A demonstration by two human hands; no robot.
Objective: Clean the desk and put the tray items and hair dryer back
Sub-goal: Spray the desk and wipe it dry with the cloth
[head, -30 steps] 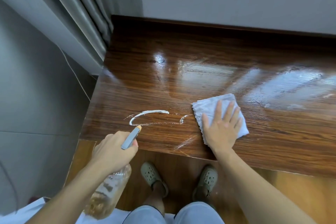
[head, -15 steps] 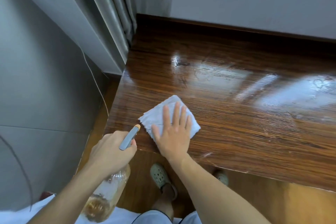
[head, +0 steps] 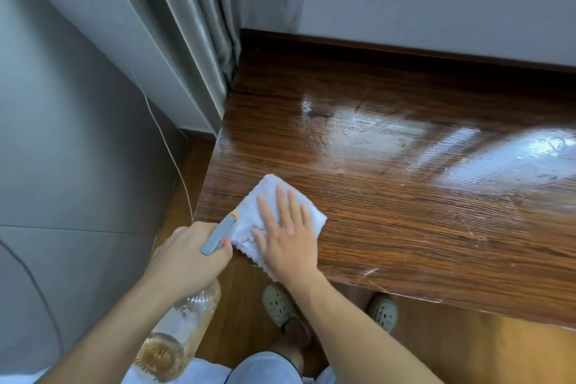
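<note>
A glossy dark wooden desk (head: 405, 215) fills the right of the view, with wet streaks shining on its far half. My right hand (head: 288, 237) lies flat with straight fingers on a white cloth (head: 269, 196), pressing it onto the desk's front left corner. My left hand (head: 187, 256) grips a clear spray bottle (head: 177, 330) by its neck, just off the desk's front edge; the grey nozzle with an orange tip (head: 220, 232) points up toward the cloth. No tray or hair dryer is in view.
Grey curtains (head: 193, 40) hang at the desk's far left corner beside a grey wall (head: 62, 134). A thin white cable (head: 174, 165) runs down the wall. My feet in grey clogs (head: 282, 309) stand on the wooden floor under the desk edge.
My right hand slid the cloth left along the front edge to the left corner, wiping away the white foam line. My left hand kept hold of the bottle.
</note>
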